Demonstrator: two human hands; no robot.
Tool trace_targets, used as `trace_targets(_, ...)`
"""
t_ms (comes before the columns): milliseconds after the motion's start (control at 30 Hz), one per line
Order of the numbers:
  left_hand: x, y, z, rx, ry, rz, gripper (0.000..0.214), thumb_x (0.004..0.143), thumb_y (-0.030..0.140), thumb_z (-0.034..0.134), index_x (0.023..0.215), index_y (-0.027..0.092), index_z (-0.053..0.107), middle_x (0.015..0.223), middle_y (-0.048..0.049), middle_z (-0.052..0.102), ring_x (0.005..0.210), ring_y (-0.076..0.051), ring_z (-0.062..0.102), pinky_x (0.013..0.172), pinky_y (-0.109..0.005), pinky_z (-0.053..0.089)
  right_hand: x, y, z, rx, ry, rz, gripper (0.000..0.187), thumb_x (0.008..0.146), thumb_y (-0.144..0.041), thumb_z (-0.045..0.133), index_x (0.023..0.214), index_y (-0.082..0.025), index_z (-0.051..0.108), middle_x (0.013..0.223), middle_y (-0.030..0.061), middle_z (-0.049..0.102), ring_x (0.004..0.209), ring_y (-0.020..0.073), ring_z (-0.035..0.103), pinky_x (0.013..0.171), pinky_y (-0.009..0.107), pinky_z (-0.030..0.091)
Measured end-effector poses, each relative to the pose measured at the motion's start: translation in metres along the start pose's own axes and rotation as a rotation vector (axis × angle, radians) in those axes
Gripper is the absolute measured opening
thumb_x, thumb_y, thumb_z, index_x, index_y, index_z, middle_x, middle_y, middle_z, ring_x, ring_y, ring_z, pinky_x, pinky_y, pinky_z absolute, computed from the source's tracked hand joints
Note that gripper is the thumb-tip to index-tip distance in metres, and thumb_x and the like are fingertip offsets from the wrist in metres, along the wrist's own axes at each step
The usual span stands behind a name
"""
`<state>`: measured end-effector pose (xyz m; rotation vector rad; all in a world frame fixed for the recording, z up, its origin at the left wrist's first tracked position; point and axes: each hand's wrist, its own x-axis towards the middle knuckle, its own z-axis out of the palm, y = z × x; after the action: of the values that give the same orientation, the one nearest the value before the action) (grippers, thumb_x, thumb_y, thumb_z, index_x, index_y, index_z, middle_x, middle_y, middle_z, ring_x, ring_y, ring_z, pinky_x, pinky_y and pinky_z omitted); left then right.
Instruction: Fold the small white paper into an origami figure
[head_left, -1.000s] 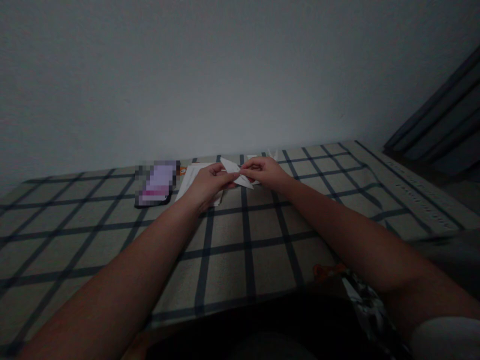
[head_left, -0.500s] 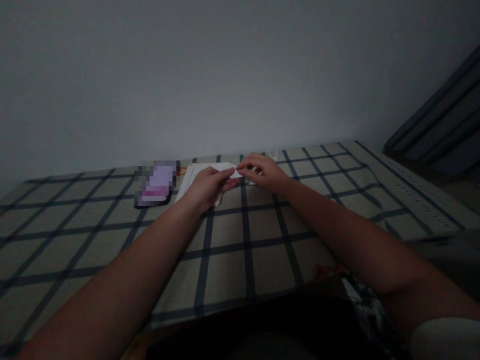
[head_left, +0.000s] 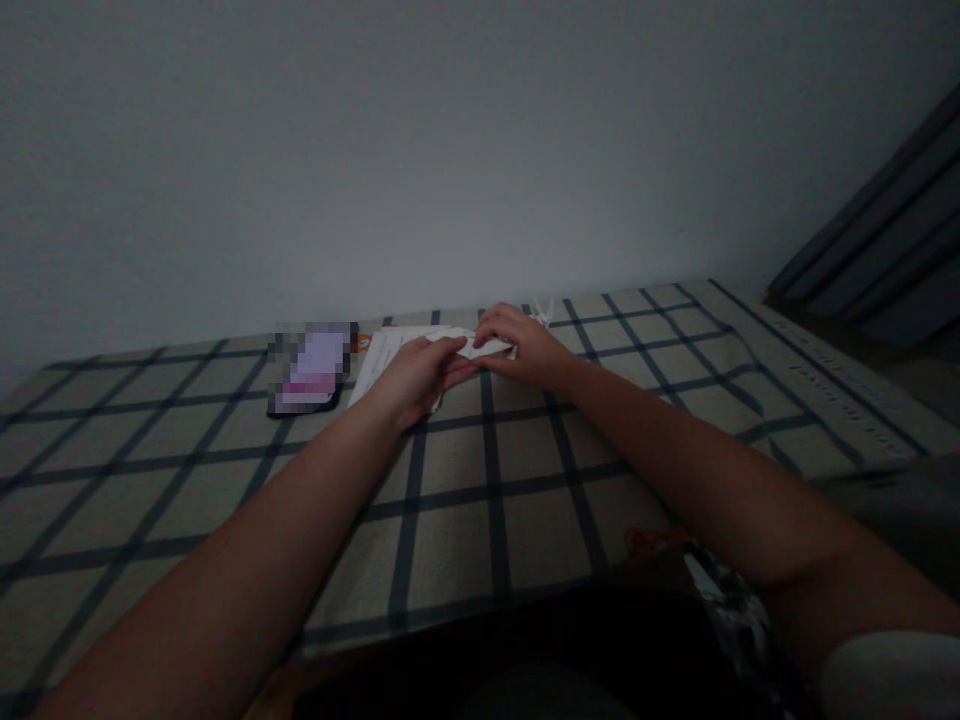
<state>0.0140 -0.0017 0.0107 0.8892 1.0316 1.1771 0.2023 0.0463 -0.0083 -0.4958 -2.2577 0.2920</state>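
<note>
Folded white paper sits low over the checked cloth, with the left hand and right hand both closed on it, fingertips nearly meeting.

Cloth: beige, crossed by a grid of dark blue-black lines. Folded paper, centre of frame: white. Sheet, just left of centre: white. Wall, upper frame: plain pale grey. Curtain, right edge: dark grey. Garment, lower right: black-and-white print with orange.
</note>
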Motion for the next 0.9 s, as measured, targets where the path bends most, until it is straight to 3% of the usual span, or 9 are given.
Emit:
trace_targets(300,-0.0004,-0.0023,0.0001,-0.016,-0.053,0.009,0.008,0.092,0.011,0.062,0.095,0.009,0.069,0.084,-0.0113,0.076,0.073,-0.012,0.073,0.085,-0.023,0.061,-0.0010,0.0010,-0.0014,-0.017,0.006,0.011,0.027,0.094,-0.039,0.064,0.114,-0.021,0.066,0.108,0.0080,0.061,0.104,0.0224,0.056,0.093,0.038,0.046)
trace_targets(600,0.0011,-0.0039,-0.0036,-0.032,-0.094,0.069,0.017,0.079,0.005,0.068,0.095,0.012,0.069,0.094,-0.0092,0.076,0.078,-0.012,0.073,0.092,-0.028,0.059,-0.0011,0.0039,-0.0005,-0.013,0.035,0.051,0.021,0.092,-0.039,0.066,0.103,-0.023,0.074,0.108,0.0066,0.059,0.101,0.0202,0.056,0.089,0.037,0.049)
trace_targets(767,0.0035,-0.0073,-0.0032,-0.020,-0.082,0.071,0.017,0.080,0.005,0.067,0.096,0.011,0.070,0.092,-0.0093,0.076,0.076,-0.012,0.072,0.085,-0.024,0.060,-0.0009,0.0072,-0.0009,-0.009,0.042,0.026,0.017,0.091,-0.037,0.069,0.097,-0.023,0.076,0.106,0.0064,0.059,0.102,0.0199,0.057,0.091,0.037,0.048)
trace_targets(900,0.0014,-0.0076,-0.0002,-0.044,-0.066,0.108,0.019,0.081,0.004,0.065,0.098,0.013,0.069,0.094,-0.0098,0.076,0.079,-0.013,0.073,0.091,-0.027,0.060,-0.0004,0.0057,-0.0035,-0.024,0.075,0.016,0.015,0.092,-0.034,0.068,0.096,-0.022,0.077,0.105,0.0064,0.058,0.102,0.0197,0.057,0.092,0.038,0.047)
